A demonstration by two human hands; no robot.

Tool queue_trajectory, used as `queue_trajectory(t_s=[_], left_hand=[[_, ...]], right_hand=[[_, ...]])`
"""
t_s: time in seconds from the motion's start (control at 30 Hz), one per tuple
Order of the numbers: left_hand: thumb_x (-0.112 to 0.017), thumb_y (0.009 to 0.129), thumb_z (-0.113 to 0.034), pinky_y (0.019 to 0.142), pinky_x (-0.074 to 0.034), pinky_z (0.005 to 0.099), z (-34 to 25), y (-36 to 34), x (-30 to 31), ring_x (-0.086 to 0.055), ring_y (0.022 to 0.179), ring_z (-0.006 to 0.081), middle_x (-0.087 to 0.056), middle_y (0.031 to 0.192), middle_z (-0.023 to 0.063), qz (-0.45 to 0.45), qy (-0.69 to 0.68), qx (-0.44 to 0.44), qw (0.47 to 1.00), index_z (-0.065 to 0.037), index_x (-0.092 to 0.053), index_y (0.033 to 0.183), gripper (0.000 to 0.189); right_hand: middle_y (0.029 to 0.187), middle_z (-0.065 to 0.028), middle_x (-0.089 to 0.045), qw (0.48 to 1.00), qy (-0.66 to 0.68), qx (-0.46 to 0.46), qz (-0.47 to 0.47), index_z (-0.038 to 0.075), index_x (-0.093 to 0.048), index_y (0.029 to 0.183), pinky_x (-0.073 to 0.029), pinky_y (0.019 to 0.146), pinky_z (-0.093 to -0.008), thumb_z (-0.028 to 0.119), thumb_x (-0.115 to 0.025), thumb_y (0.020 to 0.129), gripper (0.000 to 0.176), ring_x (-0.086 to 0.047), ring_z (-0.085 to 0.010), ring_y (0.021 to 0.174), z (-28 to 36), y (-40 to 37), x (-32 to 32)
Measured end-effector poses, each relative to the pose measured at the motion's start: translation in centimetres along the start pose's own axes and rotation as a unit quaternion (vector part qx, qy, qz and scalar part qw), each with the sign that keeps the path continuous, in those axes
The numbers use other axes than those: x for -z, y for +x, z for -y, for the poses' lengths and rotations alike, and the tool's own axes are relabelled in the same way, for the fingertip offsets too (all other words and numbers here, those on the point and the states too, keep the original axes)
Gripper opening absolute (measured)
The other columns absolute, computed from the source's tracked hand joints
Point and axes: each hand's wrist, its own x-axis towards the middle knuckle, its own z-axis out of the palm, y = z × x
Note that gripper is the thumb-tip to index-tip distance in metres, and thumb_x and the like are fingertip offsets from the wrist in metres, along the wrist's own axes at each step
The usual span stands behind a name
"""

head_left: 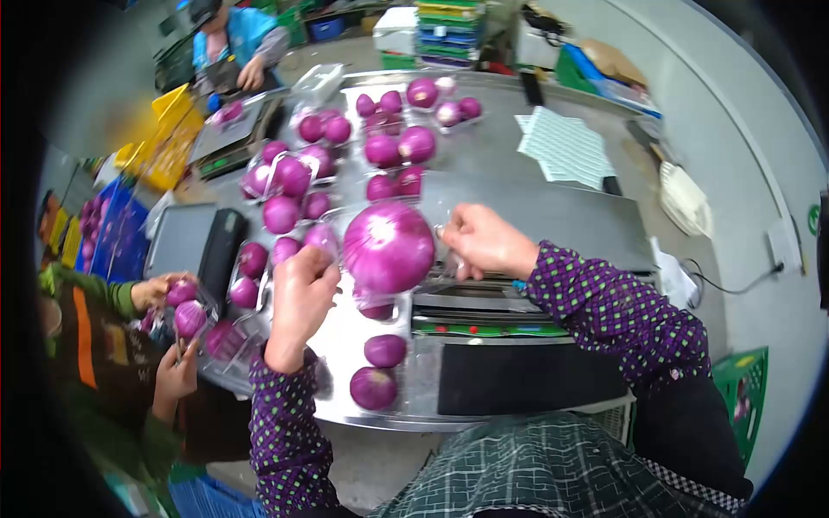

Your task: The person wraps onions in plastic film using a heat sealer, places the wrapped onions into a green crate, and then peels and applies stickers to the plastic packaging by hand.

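Glossy, round purple onion (389, 248) between hands (300, 298) (488, 242)

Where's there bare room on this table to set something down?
Bare metal tabletop shows between the packed onions and pale sheets, beyond your right hand. Around your left hand, trayed onions crowd it.

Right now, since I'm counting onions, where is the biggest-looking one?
In the head view, the biggest-looking onion is just left of the picture's centre, between the left hand and the right hand.
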Motion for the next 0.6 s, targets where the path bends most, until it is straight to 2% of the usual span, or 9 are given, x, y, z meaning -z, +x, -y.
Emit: queue_trajectory(t_s=[0.07,0.13,0.17,0.23,0.27,0.33,0.43,0.5,0.6], left_hand=[[-0.057,0.074,-0.005,0.051,-0.047,0.0335,-1.0,2.1,-5.0,-0.063,0.053,0.0240,-0.062,0.065,0.0191,-0.008,0.011,-0.105,0.994,0.005,-0.062,0.078,0.011],[-0.058,0.075,-0.005,0.051,-0.048,0.0346,-3.6,3.3,-10.1,-0.064,0.053,0.0245,-0.062,0.061,0.0178,0.036,-0.074,-0.070,0.994,0.005,-0.062,0.080,0.012],[-0.055,0.079,0.002,0.046,-0.049,0.0265,-3.7,4.2,-13.1,-0.060,0.053,0.0138,-0.061,0.066,0.0079,0.084,-0.110,-0.085,0.987,0.006,-0.059,0.083,0.007],[-0.056,0.080,0.001,0.046,-0.051,0.0277,-5.9,5.0,-17.9,-0.062,0.055,0.0167,-0.063,0.069,0.0111,0.161,-0.143,-0.039,0.976,0.008,-0.060,0.086,0.010],[-0.058,0.077,-0.005,0.051,-0.050,0.0325,-5.6,5.5,-21.0,-0.064,0.051,0.0202,-0.063,0.059,0.0164,0.158,-0.184,-0.030,0.970,0.008,-0.063,0.080,0.014],[-0.060,0.073,-0.008,0.060,-0.051,0.0367,-5.9,5.9,-25.7,-0.066,0.062,0.0281,-0.064,0.065,0.0201,0.163,-0.139,-0.047,0.976,0.006,-0.065,0.079,0.016],[-0.061,0.069,-0.010,0.069,-0.051,0.0398,-7.6,4.5,-28.5,-0.066,0.073,0.0348,-0.064,0.073,0.0228,0.151,-0.064,-0.076,0.983,0.004,-0.066,0.077,0.017],[-0.062,0.072,-0.012,0.069,-0.051,0.0397,-8.8,4.3,-28.8,-0.066,0.072,0.0343,-0.065,0.074,0.0223,0.159,-0.038,-0.081,0.983,0.005,-0.066,0.080,0.019],[-0.065,0.077,-0.018,0.069,-0.052,0.0379,-9.3,3.4,-28.4,-0.066,0.073,0.0313,-0.066,0.076,0.0202,0.218,-0.099,0.008,0.971,0.007,-0.063,0.092,0.030]], right_hand=[[0.060,-0.0100,-0.059,0.997,-0.006,-0.004,-0.075,-0.005,-0.049,0.086,-0.042,0.036,-0.0254,0.024,-0.049,0.093,0.030,-0.058,-0.0138,0.045,-2.3,-2.3,4.1],[0.056,-0.0092,-0.057,0.987,-0.008,-0.003,-0.159,-0.005,-0.050,0.081,-0.042,0.035,-0.0264,0.022,-0.049,0.092,0.029,-0.058,-0.0149,0.043,-5.0,-4.6,7.8],[0.056,-0.0079,-0.057,0.981,-0.017,-0.014,-0.192,-0.004,-0.050,0.081,-0.041,0.035,-0.0261,0.022,-0.050,0.092,0.028,-0.058,-0.0147,0.044,-6.0,-6.0,9.6],[0.056,-0.0067,-0.056,0.970,-0.034,-0.034,-0.240,-0.003,-0.049,0.081,-0.040,0.034,-0.0259,0.022,-0.051,0.093,0.027,-0.059,-0.0145,0.045,-8.2,-8.5,12.7],[0.057,-0.0075,-0.056,0.964,-0.039,-0.037,-0.262,-0.002,-0.048,0.080,-0.041,0.035,-0.0276,0.022,-0.051,0.092,0.027,-0.059,-0.0153,0.045,-9.8,-9.2,13.9],[0.057,-0.0080,-0.056,0.959,-0.031,-0.064,-0.276,-0.002,-0.048,0.080,-0.042,0.036,-0.0285,0.022,-0.051,0.093,0.027,-0.058,-0.0157,0.045,-12.9,-10.3,15.8],[0.058,-0.0098,-0.056,0.949,0.004,-0.102,-0.299,-0.002,-0.047,0.082,-0.043,0.037,-0.0309,0.021,-0.048,0.094,0.027,-0.057,-0.0172,0.043,-16.6,-11.3,16.4],[0.058,-0.0096,-0.056,0.946,0.041,-0.071,-0.315,-0.003,-0.047,0.084,-0.044,0.038,-0.0299,0.022,-0.048,0.094,0.027,-0.057,-0.0171,0.043,-18.6,-11.5,16.3],[0.059,-0.0116,-0.057,0.952,0.009,-0.042,-0.304,-0.004,-0.051,0.084,-0.047,0.045,-0.0342,0.027,-0.051,0.093,0.032,-0.058,-0.0217,0.046,-19.3,-12.9,17.0]])
